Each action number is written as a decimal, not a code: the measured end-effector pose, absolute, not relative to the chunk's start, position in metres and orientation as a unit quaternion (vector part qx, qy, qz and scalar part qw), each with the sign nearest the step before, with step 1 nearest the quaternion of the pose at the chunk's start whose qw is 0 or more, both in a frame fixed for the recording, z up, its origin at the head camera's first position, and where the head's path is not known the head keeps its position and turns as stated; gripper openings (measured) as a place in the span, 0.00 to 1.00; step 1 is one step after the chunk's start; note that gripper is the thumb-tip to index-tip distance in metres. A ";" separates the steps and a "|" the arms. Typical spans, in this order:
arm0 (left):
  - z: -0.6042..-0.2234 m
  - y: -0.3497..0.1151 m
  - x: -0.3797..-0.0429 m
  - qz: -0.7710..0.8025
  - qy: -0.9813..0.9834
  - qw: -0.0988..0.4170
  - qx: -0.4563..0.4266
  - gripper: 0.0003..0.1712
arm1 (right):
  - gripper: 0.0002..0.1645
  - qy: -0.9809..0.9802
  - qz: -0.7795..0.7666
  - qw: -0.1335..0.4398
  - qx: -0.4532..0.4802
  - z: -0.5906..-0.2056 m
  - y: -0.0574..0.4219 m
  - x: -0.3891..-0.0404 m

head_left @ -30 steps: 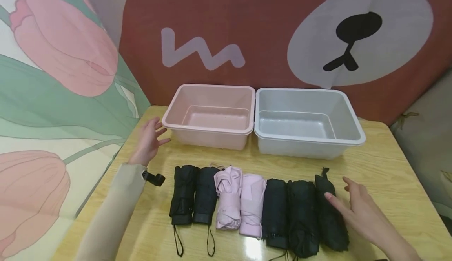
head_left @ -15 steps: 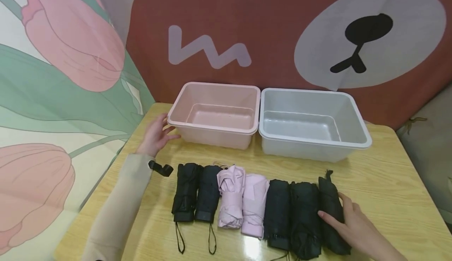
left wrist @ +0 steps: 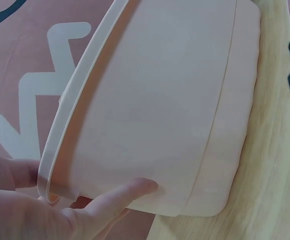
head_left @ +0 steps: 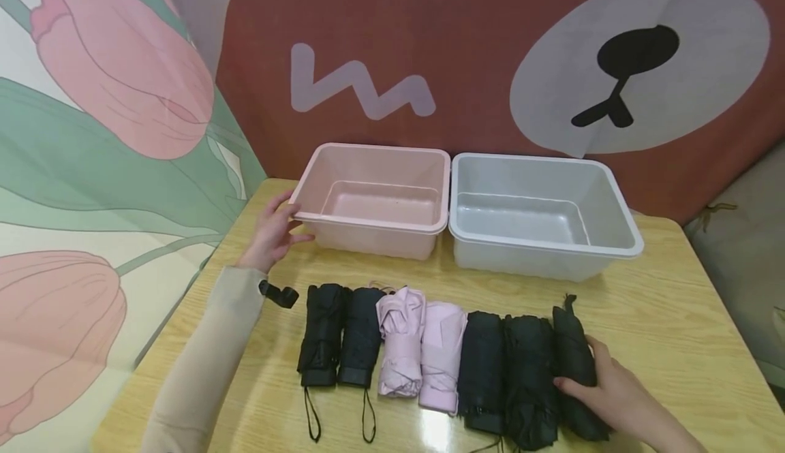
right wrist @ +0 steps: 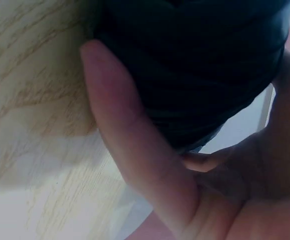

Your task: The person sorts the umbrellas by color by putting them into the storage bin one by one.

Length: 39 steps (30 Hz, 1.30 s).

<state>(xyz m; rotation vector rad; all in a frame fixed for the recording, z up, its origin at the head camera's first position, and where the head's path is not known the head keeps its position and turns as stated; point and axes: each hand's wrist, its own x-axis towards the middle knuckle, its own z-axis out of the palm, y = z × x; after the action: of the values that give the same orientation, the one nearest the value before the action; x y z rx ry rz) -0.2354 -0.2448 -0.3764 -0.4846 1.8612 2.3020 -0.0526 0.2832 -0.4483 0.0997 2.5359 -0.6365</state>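
Several folded umbrellas lie side by side on the table. At the row's right end is a black folding umbrella (head_left: 574,371), gripped around its middle by my right hand (head_left: 613,392). The right wrist view shows the thumb (right wrist: 130,125) along its dark fabric (right wrist: 194,65). My left hand (head_left: 272,231) holds the near left corner of a pink plastic bin (head_left: 368,238). In the left wrist view, the thumb (left wrist: 130,192) lies on the bin's wall and other fingers are at its rim (left wrist: 70,110).
A light grey bin (head_left: 527,255) stands right of the pink one, almost touching. Between the hands lie two black umbrellas (head_left: 321,337), two pink umbrellas (head_left: 401,344) and two more black umbrellas (head_left: 530,378). A printed cloth (head_left: 368,17) hangs behind the table (head_left: 674,323).
My right hand has moved left onto the rightmost black umbrella and closed around it. My left hand has moved from beside the pink bin onto its corner.
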 end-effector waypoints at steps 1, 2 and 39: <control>-0.376 -0.245 -0.235 0.764 0.620 0.072 -0.162 0.30 | 0.70 0.936 -0.235 0.260 0.041 -0.448 0.284 -0.053; -0.376 -0.246 -0.235 0.763 0.622 0.073 -0.161 0.30 | 0.69 0.936 -0.234 0.259 0.042 -0.447 0.284 -0.053; -0.380 -0.254 -0.226 0.670 0.729 0.042 -0.132 0.30 | 0.45 0.881 -0.472 0.031 0.005 -0.338 0.264 -0.093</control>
<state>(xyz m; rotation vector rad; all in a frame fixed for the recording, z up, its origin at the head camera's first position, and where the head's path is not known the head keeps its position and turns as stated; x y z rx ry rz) -0.2259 -0.2544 -0.3795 -0.4035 2.2323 2.0515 -0.0928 0.2643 -0.3377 0.0143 2.7139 -1.4538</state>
